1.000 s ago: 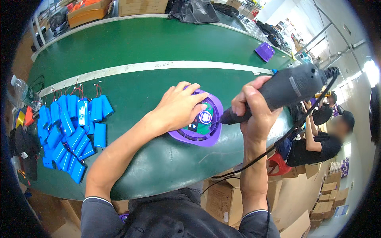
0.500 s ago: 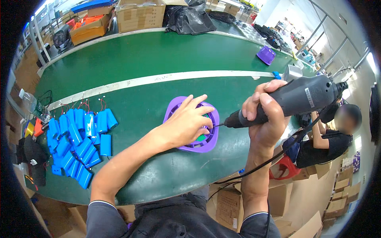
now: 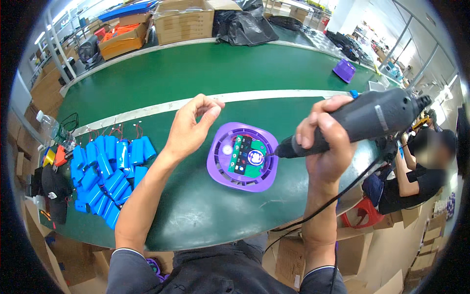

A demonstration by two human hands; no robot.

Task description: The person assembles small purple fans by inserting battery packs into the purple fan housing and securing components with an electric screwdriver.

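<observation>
My right hand [image 3: 329,134] is wrapped round a black corded electric screwdriver [image 3: 372,120], held tilted with its nose toward the left. The tool's tip is by the right rim of a purple rounded-square housing [image 3: 215,169] on the table. Inside the housing sits a green circuit board [image 3: 253,170] with black strips, a glowing round light and a small whitish disc. Up and left of the housing, my left hand [image 3: 191,125] is raised off it, thumb and fingertips brought close together. Anything between those fingertips is too small to make out.
Blue wired battery packs [image 3: 110,171] lie heaped on the green table [image 3: 196,215] at left, near a plastic bottle [image 3: 54,128]. Another purple housing [image 3: 344,71] stands at the far right. Cartons [image 3: 183,24] line the back. A person [image 3: 404,181] works at right. The screwdriver's cord [image 3: 338,198] crosses my right forearm.
My left hand has lifted off the housing and moved up and left, its spread fingers now drawn together. The circuit board is uncovered and its light shows. My right hand still holds the screwdriver.
</observation>
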